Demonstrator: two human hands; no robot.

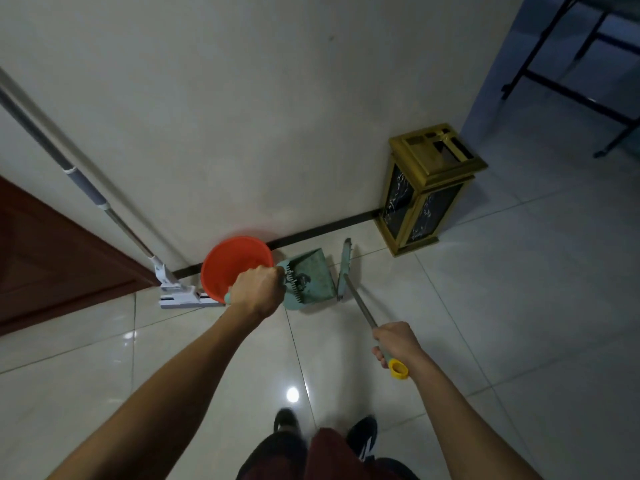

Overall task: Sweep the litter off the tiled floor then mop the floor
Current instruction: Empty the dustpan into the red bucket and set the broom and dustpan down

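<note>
Gripping the dustpan (308, 277) handle, the left hand (258, 291) hides most of it; pan contents unclear. Pan sits on the tiled floor (485, 306) by the orange bucket (235, 263), mouth facing right. Right hand (398, 344) clenches the broom (346, 268) handle, which slants up-left to the narrow head, seen edge-on. Mop (173, 292) leans on the wall (242, 116), handle cut off upper left.

No readable text, label, brand, number or sign appears on anything here.
</note>
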